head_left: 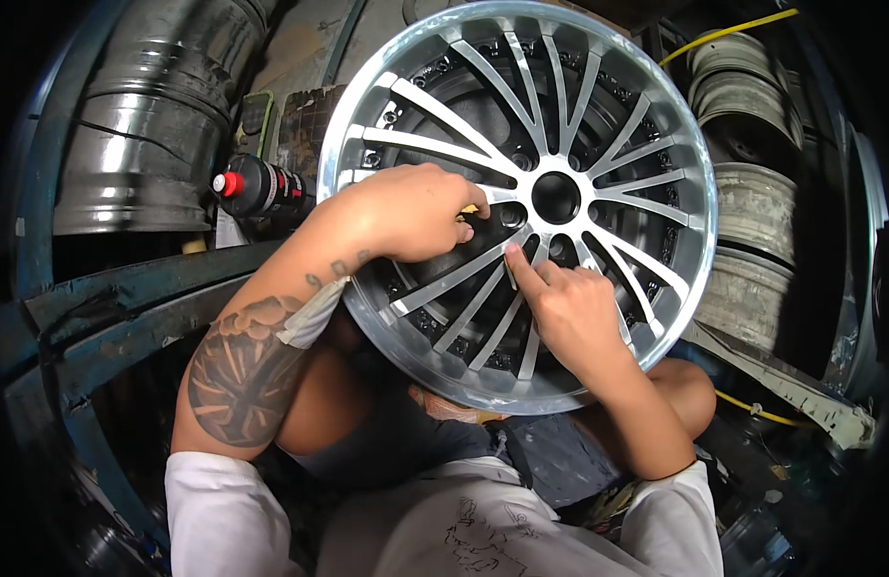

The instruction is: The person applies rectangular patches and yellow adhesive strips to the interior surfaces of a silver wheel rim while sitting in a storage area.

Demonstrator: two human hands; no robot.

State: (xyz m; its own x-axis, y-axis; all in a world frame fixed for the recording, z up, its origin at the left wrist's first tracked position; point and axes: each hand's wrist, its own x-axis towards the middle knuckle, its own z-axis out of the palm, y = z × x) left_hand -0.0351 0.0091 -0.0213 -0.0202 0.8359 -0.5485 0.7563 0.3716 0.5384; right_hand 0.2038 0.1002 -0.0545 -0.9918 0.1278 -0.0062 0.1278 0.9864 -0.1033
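A large silver multi-spoke car wheel rim (557, 163) lies tilted across my lap, its polished lip toward me. My left hand (420, 213) reaches over the rim's left side with curled fingers. Between its fingertips shows a small yellow piece (470, 210), too little of it visible to name the kind. My right hand (569, 303) is over the lower spokes, its index fingertip against a spoke just below the hub. The other right fingers are bent in, and whatever is under them is mostly hidden. A folded whitish strip (314, 313) sits beside my left forearm.
A dark bottle with a red cap (231, 184) lies left of the rim. Bare metal wheel barrels (146, 144) stand at the far left, more stacked wheels (747, 212) at the right. A blue metal frame (156, 288) runs along the left; a yellow hose (733, 34) crosses the upper right.
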